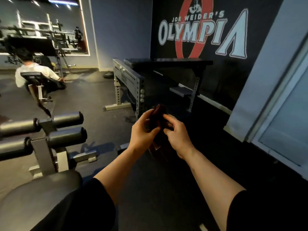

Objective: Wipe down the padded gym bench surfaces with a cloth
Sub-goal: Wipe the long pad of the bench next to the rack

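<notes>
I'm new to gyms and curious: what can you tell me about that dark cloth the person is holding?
The cloth is dark, reddish-brown to almost black, soft and bunched rather than spread flat. It is held in mid-air in front of the person, above the dark floor, touching no bench. The left hand grips it from one side and the right hand pinches it from the other; part sticks up above the fingers and a fold hangs down between the wrists. The picture is too blurred to show its weave.

Dark cloth (159,114) between both hands
</notes>
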